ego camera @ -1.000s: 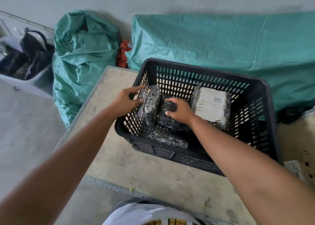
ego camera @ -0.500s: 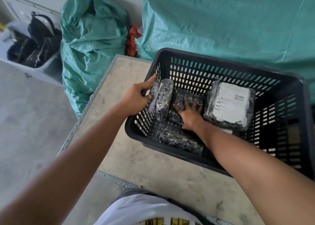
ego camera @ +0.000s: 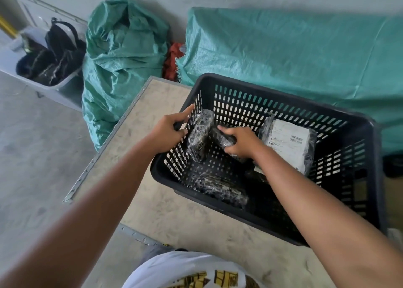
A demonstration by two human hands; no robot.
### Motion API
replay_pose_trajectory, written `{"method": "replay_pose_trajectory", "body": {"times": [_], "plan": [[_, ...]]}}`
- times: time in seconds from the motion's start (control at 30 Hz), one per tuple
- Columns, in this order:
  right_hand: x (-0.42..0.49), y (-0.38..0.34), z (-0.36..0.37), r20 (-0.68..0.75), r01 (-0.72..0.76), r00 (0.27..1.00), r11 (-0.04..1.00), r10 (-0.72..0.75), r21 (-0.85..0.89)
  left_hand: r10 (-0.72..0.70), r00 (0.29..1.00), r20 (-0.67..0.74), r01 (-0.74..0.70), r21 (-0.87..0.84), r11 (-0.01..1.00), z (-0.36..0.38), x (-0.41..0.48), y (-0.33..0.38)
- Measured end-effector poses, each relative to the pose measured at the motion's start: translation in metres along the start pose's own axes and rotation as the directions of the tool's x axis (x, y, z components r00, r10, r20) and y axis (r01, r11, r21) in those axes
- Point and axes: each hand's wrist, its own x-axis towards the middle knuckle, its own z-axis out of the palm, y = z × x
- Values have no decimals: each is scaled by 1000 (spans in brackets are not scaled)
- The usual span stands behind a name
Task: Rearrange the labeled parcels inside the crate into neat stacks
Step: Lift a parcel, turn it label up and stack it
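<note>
A black slotted crate (ego camera: 257, 89) stands on a beige table (ego camera: 152, 200). Inside it, a dark wrapped parcel (ego camera: 199, 138) leans upright against the left wall. My left hand (ego camera: 169, 133) grips the crate's left rim beside that parcel. My right hand (ego camera: 242, 142) is closed around another dark parcel (ego camera: 221, 138) in the crate's middle. A parcel with a white label (ego camera: 287, 141) rests tilted against the right side. A further dark parcel (ego camera: 220, 187) lies flat at the near wall.
Green woven sacks (ego camera: 122, 61) and a long green covered heap (ego camera: 294, 54) stand behind the table. A grey bin (ego camera: 65, 89) with dark bags sits at the far left on the concrete floor. The table's metal edge (ego camera: 102, 152) runs along its left side.
My right hand went from pressing flat on the middle parcel to closing its fingers around it and lifting it. My left hand stays at the crate's left rim.
</note>
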Motion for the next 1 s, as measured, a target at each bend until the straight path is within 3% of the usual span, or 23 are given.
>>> {"method": "replay_pose_trajectory", "body": {"times": [0.13, 0.23, 0.5, 0.57, 0.63, 0.7, 0.77, 0.83, 0.93, 1.0], "plan": [[-7, 2, -19, -115, -56, 990, 972, 84, 228, 1, 1000, 2, -1, -24, 1000, 0, 2, -4], [-17, 9, -21, -200, -15, 976, 944, 85, 329, 5, 1000, 13, -5, -56, 998, 1, 3, -6], [-63, 2, -49, -259, 48, 961, 855, 102, 516, 49, 999, -17, -50, -79, 996, 0, -2, -2], [-76, -3, -66, -281, 78, 956, 847, 87, 526, 32, 999, -8, -32, -5, 999, -1, -4, 2], [-92, -9, -86, -288, 108, 956, 835, 63, 540, 45, 998, -37, -35, 244, 969, -1, -6, 9], [-110, -19, -105, -301, 156, 953, 810, 27, 565, 175, 981, -80, -141, 316, 938, 1, -11, 26], [-125, -28, -123, -288, 173, 958, 771, 13, 612, 271, 959, -80, -259, 133, 957, 6, -17, 50], [-133, -33, -137, -252, 186, 968, 711, -13, 678, 266, 964, -27, -267, -129, 955, 10, -24, 76], [-141, -38, -150, -235, 219, 970, 624, -58, 750, 304, 951, 59, -208, -606, 768, 12, -30, 99], [-145, -42, -155, -192, 209, 977, 565, -91, 798, 352, 928, 121, -163, -718, 676, 10, -32, 103]]}}
